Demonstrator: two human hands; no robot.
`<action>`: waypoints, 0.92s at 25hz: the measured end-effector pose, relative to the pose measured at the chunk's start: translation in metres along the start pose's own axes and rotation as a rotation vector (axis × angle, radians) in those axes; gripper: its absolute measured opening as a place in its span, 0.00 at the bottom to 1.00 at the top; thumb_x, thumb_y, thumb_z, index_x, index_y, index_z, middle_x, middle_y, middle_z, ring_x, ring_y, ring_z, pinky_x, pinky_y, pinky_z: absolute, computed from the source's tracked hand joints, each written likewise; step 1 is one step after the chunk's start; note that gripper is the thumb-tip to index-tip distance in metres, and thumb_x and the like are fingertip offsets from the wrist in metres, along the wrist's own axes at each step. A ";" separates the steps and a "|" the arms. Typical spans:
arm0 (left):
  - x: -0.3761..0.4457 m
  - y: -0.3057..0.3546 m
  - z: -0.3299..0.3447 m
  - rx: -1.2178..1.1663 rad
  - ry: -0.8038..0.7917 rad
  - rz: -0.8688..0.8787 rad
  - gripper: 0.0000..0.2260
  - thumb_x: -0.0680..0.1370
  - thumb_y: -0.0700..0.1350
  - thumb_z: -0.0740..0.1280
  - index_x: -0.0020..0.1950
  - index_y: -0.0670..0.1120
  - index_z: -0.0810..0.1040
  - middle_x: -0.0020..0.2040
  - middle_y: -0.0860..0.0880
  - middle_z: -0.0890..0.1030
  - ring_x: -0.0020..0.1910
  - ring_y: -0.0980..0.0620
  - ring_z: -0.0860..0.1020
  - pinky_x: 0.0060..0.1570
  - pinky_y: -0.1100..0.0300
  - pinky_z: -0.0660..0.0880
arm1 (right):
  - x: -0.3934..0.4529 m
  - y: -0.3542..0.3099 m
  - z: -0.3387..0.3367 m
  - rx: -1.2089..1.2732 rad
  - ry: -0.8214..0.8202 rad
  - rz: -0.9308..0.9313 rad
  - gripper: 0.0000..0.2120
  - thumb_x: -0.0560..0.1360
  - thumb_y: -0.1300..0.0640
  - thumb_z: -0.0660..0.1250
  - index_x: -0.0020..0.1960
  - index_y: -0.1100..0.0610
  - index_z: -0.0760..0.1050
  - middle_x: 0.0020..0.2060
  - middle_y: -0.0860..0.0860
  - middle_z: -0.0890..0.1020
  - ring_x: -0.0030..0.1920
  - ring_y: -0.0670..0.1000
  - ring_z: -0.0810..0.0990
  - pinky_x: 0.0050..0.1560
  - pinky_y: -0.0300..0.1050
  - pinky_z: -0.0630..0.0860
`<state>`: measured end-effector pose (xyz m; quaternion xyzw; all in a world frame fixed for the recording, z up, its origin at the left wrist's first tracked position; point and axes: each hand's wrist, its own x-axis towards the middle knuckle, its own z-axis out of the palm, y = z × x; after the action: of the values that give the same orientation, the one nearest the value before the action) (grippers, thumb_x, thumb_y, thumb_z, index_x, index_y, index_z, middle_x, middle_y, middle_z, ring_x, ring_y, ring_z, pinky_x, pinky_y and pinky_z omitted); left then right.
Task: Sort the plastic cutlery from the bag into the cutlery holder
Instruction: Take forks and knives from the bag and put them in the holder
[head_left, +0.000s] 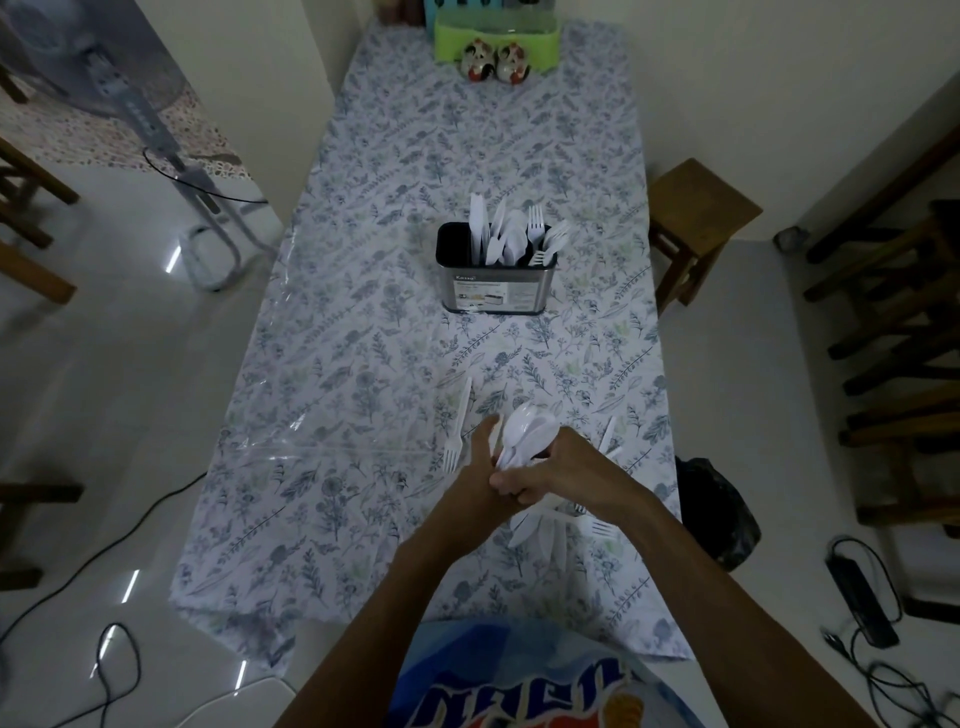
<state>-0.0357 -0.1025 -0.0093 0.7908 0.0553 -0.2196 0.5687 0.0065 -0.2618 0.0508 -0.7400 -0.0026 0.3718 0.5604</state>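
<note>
A steel cutlery holder (496, 283) stands mid-table; white plastic knives, spoons and forks stick up from its compartments. Near the front of the table both hands meet around a bunch of white plastic spoons (527, 431), bowls pointing up. My right hand (558, 467) is closed around their handles. My left hand (480, 462) touches the bunch from the left, fingers partly spread. A lone white fork (458, 426) lies on the cloth left of my hands. More white forks and knives (550, 527) lie under and right of my right wrist. No bag is clearly seen on the table.
The table (363, 364) carries a floral cloth. At its far end are a green holder (496, 39) and two small ceramic figures (496, 63). A wooden stool (698, 218) and a black bag (719, 512) are to the right; a fan stand (208, 234) to the left.
</note>
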 end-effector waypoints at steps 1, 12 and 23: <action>-0.001 0.001 0.002 -0.019 0.008 0.004 0.36 0.77 0.39 0.73 0.77 0.50 0.55 0.56 0.56 0.77 0.51 0.61 0.81 0.51 0.57 0.82 | 0.001 -0.001 0.000 -0.004 0.003 0.008 0.13 0.66 0.50 0.81 0.45 0.57 0.86 0.41 0.56 0.88 0.45 0.58 0.87 0.56 0.59 0.82; 0.019 0.020 -0.006 -0.094 0.139 0.139 0.35 0.73 0.43 0.78 0.74 0.51 0.63 0.60 0.62 0.76 0.56 0.71 0.77 0.54 0.69 0.74 | 0.021 -0.038 -0.016 -0.135 0.148 0.025 0.13 0.62 0.52 0.80 0.44 0.56 0.86 0.37 0.54 0.88 0.40 0.53 0.88 0.54 0.57 0.83; -0.007 0.003 -0.050 -0.109 0.321 0.030 0.26 0.79 0.60 0.65 0.75 0.59 0.61 0.51 0.53 0.83 0.46 0.60 0.84 0.43 0.64 0.78 | 0.142 -0.170 -0.123 -0.231 0.379 -0.186 0.09 0.68 0.57 0.80 0.46 0.60 0.85 0.40 0.57 0.88 0.42 0.57 0.87 0.51 0.60 0.84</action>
<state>-0.0270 -0.0564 0.0085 0.7843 0.1454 -0.0785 0.5979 0.2478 -0.2409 0.1264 -0.8524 -0.0080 0.1705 0.4942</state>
